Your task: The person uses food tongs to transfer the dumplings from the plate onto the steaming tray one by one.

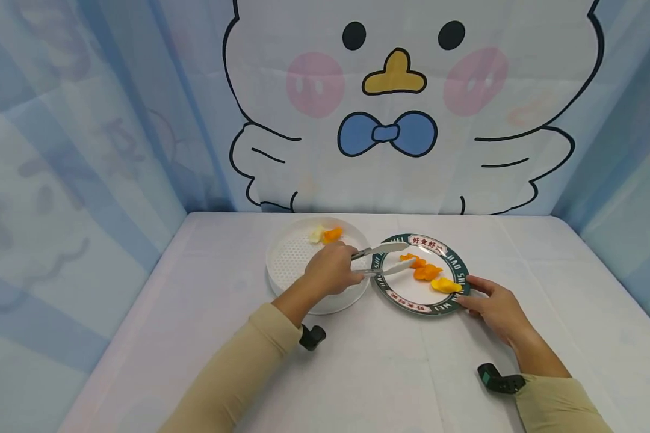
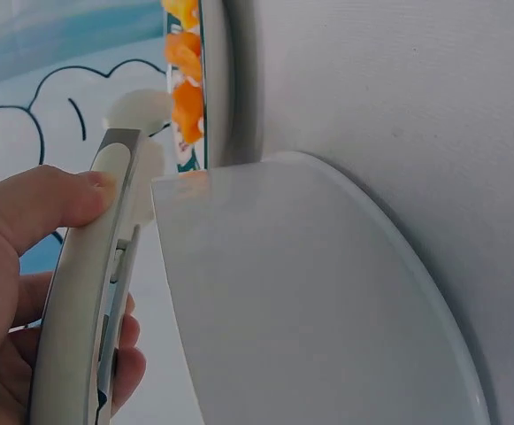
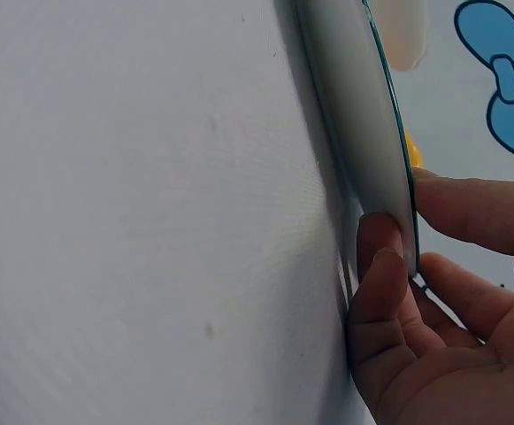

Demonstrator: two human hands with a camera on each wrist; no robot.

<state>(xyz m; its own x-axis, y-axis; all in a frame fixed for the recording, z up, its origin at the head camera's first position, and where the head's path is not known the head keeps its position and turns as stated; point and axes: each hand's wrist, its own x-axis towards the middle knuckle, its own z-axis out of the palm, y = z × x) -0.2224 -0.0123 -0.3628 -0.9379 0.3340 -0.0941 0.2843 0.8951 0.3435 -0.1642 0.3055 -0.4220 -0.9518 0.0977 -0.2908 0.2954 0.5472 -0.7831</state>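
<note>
My left hand (image 1: 331, 269) grips a pair of tongs (image 2: 88, 266), whose two parted tips reach over the left part of a green-rimmed plate (image 1: 395, 296). Three small pieces lie on that plate: two orange ones (image 1: 427, 272) and a yellow one (image 1: 445, 285). Nothing shows between the tong tips. My right hand (image 1: 493, 307) pinches the plate's right rim, thumb on top and fingers beneath, as the right wrist view shows. Under my left hand stands a round white perforated dish (image 1: 289, 264), holding an orange piece (image 1: 333, 234) and a pale yellow piece (image 1: 316, 234). My hand and forearm hide part of it.
Both dishes stand side by side on a white-covered table (image 1: 379, 373). Behind the table's far edge hangs a curtain (image 1: 390, 180) with a cartoon figure, and more blue-and-white cloth (image 1: 86, 180) closes in the left side. Each wrist carries a black camera (image 1: 312, 338).
</note>
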